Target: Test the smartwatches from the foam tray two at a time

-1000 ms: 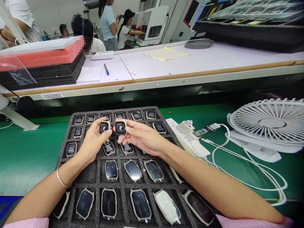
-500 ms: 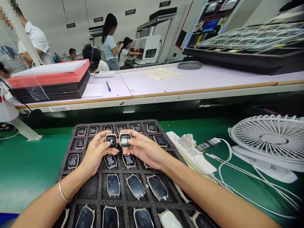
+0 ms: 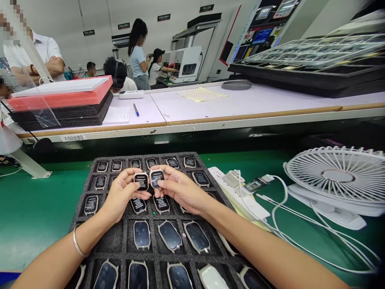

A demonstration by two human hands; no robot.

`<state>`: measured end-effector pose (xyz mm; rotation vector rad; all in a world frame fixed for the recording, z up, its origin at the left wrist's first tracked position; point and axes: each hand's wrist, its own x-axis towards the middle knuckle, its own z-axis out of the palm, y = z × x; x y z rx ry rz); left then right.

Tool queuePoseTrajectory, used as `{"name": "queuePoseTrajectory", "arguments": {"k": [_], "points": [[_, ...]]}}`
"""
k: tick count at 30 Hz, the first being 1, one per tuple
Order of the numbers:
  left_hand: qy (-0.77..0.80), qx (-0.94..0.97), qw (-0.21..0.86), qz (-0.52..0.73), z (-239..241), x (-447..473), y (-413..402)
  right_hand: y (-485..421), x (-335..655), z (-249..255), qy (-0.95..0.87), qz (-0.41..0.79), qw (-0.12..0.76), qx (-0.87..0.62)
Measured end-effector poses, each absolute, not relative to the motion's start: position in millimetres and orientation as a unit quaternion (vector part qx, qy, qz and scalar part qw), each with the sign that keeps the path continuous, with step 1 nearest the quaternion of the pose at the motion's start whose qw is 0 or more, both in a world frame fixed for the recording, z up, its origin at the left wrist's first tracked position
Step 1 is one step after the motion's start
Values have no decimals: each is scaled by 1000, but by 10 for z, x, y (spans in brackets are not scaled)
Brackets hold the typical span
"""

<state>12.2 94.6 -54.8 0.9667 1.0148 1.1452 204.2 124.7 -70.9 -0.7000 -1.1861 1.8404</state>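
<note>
A black foam tray [image 3: 90,184] with a grid of pockets lies on the green bench in front of me, holding several small watch bodies with dark screens. My left hand [image 3: 122,194] pinches one watch body [image 3: 141,181] above the tray's upper rows. Beside it, my right hand [image 3: 179,188] grips a second watch body [image 3: 157,178], thumb lying on its screen. The two watches sit side by side, almost touching, both screens showing text. A silver bangle [image 3: 77,243] circles my left wrist.
A white fan [image 3: 337,178] lies at the right, with a white power strip [image 3: 240,194] and looping white cables [image 3: 300,237] beside the tray. Behind runs a pale table [image 3: 240,104] with a pen, papers, stacked foam and dark trays. Several people stand or sit farther back.
The view tilted up, then steadied. Both hands stayed over the tray with the watches; the colourful screens changed to dark screens with text, and my right thumb now rests on its watch.
</note>
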Motion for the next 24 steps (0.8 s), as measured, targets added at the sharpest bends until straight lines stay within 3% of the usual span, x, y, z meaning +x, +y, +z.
{"name": "queuePoseTrajectory", "arguments": {"k": [24], "points": [[451, 435, 605, 492, -550, 128, 939, 1210, 2018, -688, -500, 709, 412, -277]]}}
